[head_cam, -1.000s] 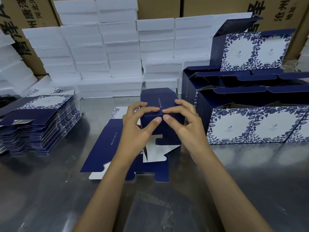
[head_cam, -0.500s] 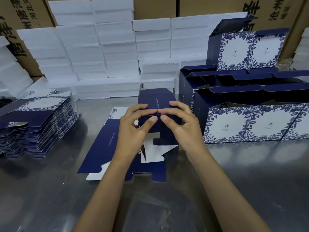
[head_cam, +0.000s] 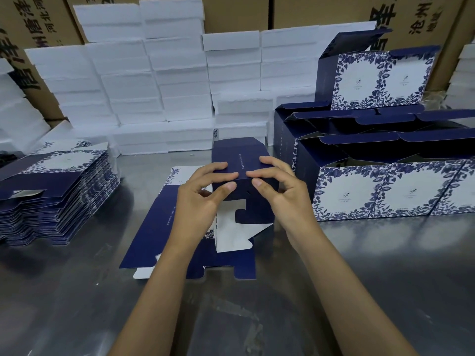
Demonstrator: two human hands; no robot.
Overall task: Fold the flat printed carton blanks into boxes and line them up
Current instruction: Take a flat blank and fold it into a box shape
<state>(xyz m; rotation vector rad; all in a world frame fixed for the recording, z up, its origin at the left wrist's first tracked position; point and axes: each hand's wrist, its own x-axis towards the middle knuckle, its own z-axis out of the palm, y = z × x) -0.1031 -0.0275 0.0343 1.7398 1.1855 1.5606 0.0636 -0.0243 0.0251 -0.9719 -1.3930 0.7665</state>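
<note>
At centre, one half-formed carton (head_cam: 239,160), long axis running 12 to 6, is pinched along its near top edge by the left hand (head_cam: 199,199) and right hand (head_cam: 285,194). One flat blank (head_cam: 154,227) lies beneath; one blank stack (head_cam: 56,191) at 9; finished boxes (head_cam: 385,191) at 3, their small print unreadable.

Brown shipping cartons (head_cam: 38,24) at back carry big black Chinese print: top right reads 沧洲 (head_cam: 421,19) in a vertical line, w/ a partly cropped 泽 (head_cam: 383,14) beside it; top left shows cropped 唐泽 and a smaller line starting 河北, rest cut off. Half-folded navy carton (head_cam: 239,160) has 1 thin line of white print on its top panel, too small to read. Logos on folded boxes (head_cam: 347,195) also too small.
</note>
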